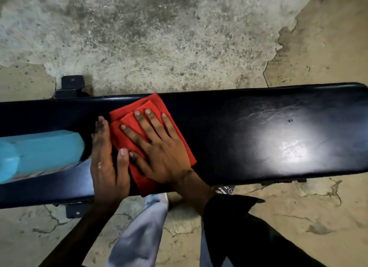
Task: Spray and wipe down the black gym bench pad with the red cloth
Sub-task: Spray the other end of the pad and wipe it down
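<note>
Red cloth (127, 139), folded, lies flat on black bench pad (249, 135), left of centre. Right hand (159, 147) rests on it, fingers spread and straight. Left hand (105, 157) lies just left of it, fingers straight, thumb touching the cloth edge. Cloth looks soft, light and limp, probably best driven by flat palm pressure. Pad is glossy, smooth vinyl, likely slick; glare patch to the right. Blue blocky object (39, 151) on pad at left, blurred. Cracked concrete floor (159, 37) beyond.

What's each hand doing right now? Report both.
Left hand: open, resting on the black bench pad beside the red cloth.
Right hand: open, flat on the cloth.
</note>
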